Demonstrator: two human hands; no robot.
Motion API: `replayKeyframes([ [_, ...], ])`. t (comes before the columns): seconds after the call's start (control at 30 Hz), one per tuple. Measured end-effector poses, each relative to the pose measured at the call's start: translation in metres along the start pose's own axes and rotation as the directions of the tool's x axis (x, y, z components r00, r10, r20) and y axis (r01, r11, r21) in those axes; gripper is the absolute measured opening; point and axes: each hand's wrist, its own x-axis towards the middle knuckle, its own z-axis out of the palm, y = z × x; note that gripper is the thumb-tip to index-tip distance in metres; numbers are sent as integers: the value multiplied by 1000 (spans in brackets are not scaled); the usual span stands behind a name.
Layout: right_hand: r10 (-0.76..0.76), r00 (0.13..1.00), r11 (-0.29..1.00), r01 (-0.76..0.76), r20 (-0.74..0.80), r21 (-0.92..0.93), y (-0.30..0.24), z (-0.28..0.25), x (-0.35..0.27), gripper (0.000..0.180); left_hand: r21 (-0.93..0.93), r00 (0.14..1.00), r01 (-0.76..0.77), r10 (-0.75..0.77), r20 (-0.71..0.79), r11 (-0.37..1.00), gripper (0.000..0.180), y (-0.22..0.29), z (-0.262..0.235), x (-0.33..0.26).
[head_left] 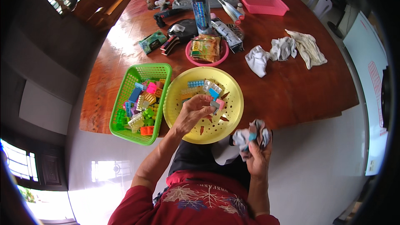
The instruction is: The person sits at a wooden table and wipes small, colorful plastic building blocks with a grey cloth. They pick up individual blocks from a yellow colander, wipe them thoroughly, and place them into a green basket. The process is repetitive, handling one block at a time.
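My left hand (195, 111) reaches over a round yellow basin with holes (234, 100) and pinches a small grey toy block (215, 105). Around its fingertips, inside the basin, lie several other blocks: a light blue one (196, 83), a white one (207, 85) and a pink one (221, 104). My right hand (257, 158) is closed on a crumpled grey-and-brown cloth (261, 135) with a teal patch, held beyond the table's near edge, right of the basin. Left of the basin stands a green basket (137, 138) full of colourful toy blocks (146, 100).
Behind the basin, a pink bowl (188, 54) holds food packets (205, 49). A tall blue can (201, 14), a long box (228, 35) and a power drill (164, 15) stand or lie beyond it. White cloths (258, 60) and a pink basket (264, 4) are on the right.
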Motion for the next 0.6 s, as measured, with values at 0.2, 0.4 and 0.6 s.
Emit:
replayKeyframes([
  [0.2,-275,924,933,323,265,-159,11,39,20,34,-291,991,-89,115,75,953,34,-13,37,-42],
  [0.4,-371,843,597,537,389,-596,13,47,42,20,-218,984,-135,157,88,967,42,-9,42,-60],
  [0.6,-326,901,716,433,286,-547,26,47,42,21,-384,973,-223,226,-38,896,45,-21,49,-56],
])
